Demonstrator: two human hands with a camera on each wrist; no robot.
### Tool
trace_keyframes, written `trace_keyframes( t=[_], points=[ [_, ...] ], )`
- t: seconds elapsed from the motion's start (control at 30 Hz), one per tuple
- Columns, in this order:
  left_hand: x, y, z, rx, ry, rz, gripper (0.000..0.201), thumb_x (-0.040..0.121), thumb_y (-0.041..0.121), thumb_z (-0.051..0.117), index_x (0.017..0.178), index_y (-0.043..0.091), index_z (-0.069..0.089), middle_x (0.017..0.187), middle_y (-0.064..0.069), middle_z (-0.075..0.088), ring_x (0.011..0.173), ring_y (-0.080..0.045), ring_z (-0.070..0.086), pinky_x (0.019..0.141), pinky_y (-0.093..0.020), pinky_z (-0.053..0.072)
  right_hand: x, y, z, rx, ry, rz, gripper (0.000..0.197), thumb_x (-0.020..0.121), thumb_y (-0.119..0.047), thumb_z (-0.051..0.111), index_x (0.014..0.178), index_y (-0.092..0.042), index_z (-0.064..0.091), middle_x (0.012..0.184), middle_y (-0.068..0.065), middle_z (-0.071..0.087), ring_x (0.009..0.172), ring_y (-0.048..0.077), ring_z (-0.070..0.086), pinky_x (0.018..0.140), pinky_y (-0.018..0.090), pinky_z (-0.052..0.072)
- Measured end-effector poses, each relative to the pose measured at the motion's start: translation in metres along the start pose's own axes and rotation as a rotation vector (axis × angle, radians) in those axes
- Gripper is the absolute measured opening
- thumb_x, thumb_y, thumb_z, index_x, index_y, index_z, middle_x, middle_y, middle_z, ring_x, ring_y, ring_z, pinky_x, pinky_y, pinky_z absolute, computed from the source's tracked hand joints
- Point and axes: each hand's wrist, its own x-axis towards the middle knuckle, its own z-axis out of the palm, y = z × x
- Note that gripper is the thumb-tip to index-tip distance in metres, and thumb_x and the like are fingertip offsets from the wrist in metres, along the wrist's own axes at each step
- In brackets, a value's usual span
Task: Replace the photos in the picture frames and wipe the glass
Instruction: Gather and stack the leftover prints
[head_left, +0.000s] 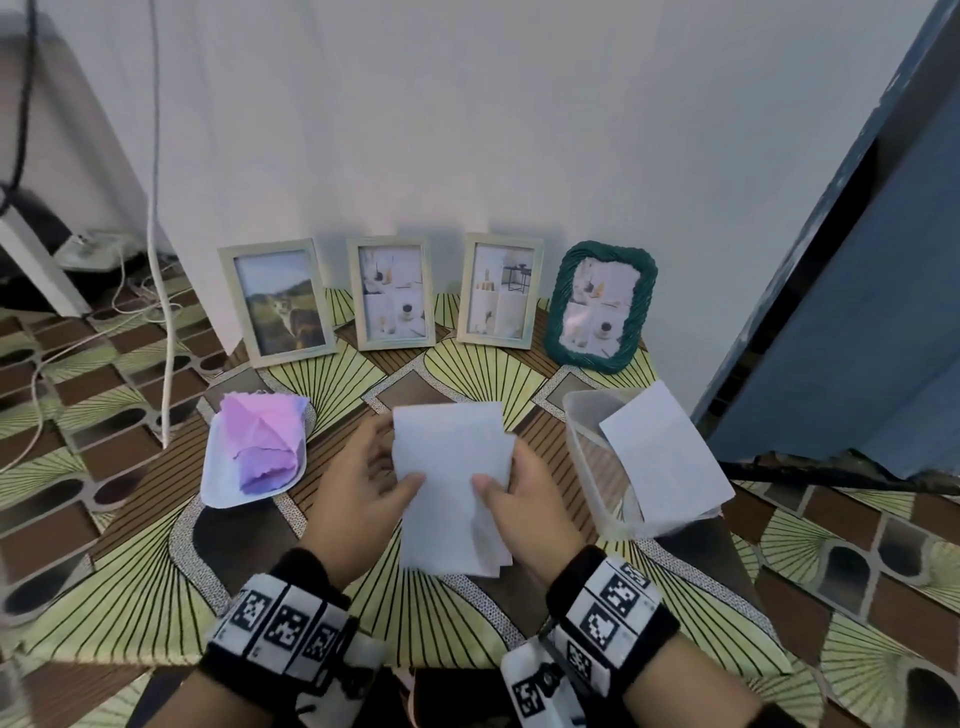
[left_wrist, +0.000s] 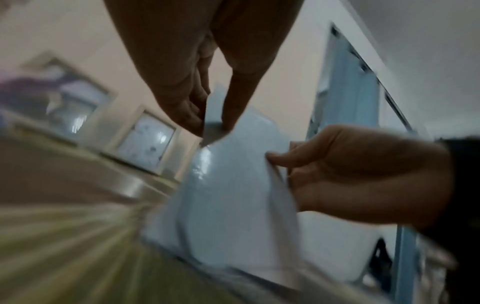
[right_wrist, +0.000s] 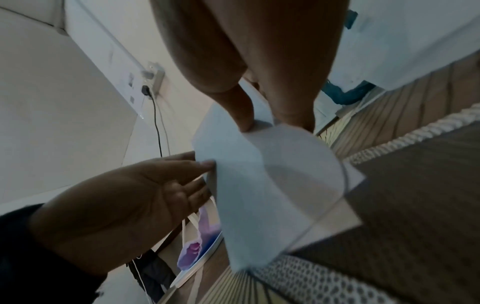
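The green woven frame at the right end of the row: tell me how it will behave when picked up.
The green woven frame leans back by the wall, so a push could probably tip it. Its thick ropelike rim should give fingers grip, likely less slippery than the smooth pale frames. Its front shows reflections, so probably glass: treat as fragile.

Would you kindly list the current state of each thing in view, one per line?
Stack of photos: blank backs up, held above the table by both hands.
Left hand: thumb pinching the stack's left edge.
Right hand: gripping the stack's right edge.
Three pale frames: upright against the wall, photos inside.
Green frame: upright, photo inside.
Clear container: open, one sheet leaning in it.
Purple cloth: crumpled on a white tray.
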Motion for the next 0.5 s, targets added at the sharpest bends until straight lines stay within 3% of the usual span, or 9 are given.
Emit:
trace_keyframes(
  t=[0.07, 0.17, 0.27, 0.37, 0.43, 0.5],
  points=[
    [-0.003, 0.002, 0.012, -0.066, 0.004, -0.028, 0.046, 0.091, 0.002, 0.062, 0.115, 0.041, 0.054, 0.111, 0.015, 0.068, 0.104, -0.005, 0.064, 0.088, -0.027, 0.057, 0.003, -0.001, -0.002, -0.01, 0.03, -0.068, 0.035, 0.097, -0.01, 0.052, 0.123, -0.035, 0.052, 0.115, -0.013, 0.064, 0.106, 0.005, 0.059, 0.084, 0.027, 0.051],
    [-0.011, 0.008, 0.03, -0.161, -0.071, -0.016, 0.055, 0.098, 0.001, 0.051, 0.123, 0.05, 0.044, 0.121, 0.018, 0.065, 0.115, -0.001, 0.06, 0.09, -0.022, 0.054, 0.007, -0.002, -0.005, 0.005, 0.037, -0.151, 0.037, 0.1, -0.008, 0.046, 0.125, -0.035, 0.049, 0.105, -0.022, 0.063, 0.094, -0.01, 0.06, 0.069, 0.01, 0.05],
    [-0.013, 0.008, 0.039, -0.181, -0.095, 0.0, 0.072, 0.098, -0.001, 0.048, 0.145, 0.048, 0.023, 0.138, 0.009, 0.054, 0.127, -0.006, 0.053, 0.099, -0.028, 0.049, 0.009, 0.0, -0.009, 0.039, 0.043, -0.169, 0.042, 0.098, -0.003, 0.046, 0.125, -0.036, 0.048, 0.114, -0.01, 0.062, 0.099, -0.005, 0.06, 0.071, 0.014, 0.053],
    [-0.011, 0.004, 0.04, -0.243, -0.1, -0.037, 0.079, 0.099, -0.004, 0.046, 0.144, 0.055, 0.018, 0.137, 0.008, 0.052, 0.121, -0.004, 0.057, 0.09, -0.021, 0.051, 0.009, 0.005, -0.013, 0.054, 0.062, -0.171, 0.051, 0.092, 0.002, 0.053, 0.117, -0.041, 0.048, 0.118, -0.005, 0.058, 0.106, 0.004, 0.06, 0.072, 0.02, 0.056],
    [-0.009, 0.002, 0.039, -0.265, -0.109, -0.075, 0.076, 0.099, -0.004, 0.046, 0.148, 0.048, 0.02, 0.135, 0.006, 0.053, 0.12, -0.005, 0.058, 0.087, -0.02, 0.052, 0.009, 0.011, -0.015, 0.031, 0.065, -0.179, 0.057, 0.089, 0.006, 0.055, 0.118, -0.041, 0.046, 0.118, -0.007, 0.058, 0.105, -0.003, 0.059, 0.075, 0.017, 0.054],
    [-0.008, 0.0, 0.039, -0.266, -0.127, -0.107, 0.07, 0.099, -0.002, 0.046, 0.151, 0.04, 0.022, 0.138, 0.005, 0.054, 0.125, -0.008, 0.055, 0.096, -0.027, 0.052, 0.008, 0.017, -0.015, -0.023, 0.039, -0.177, 0.063, 0.089, 0.009, 0.053, 0.126, -0.04, 0.043, 0.117, -0.018, 0.057, 0.103, -0.016, 0.055, 0.076, 0.007, 0.049]
  ],
)
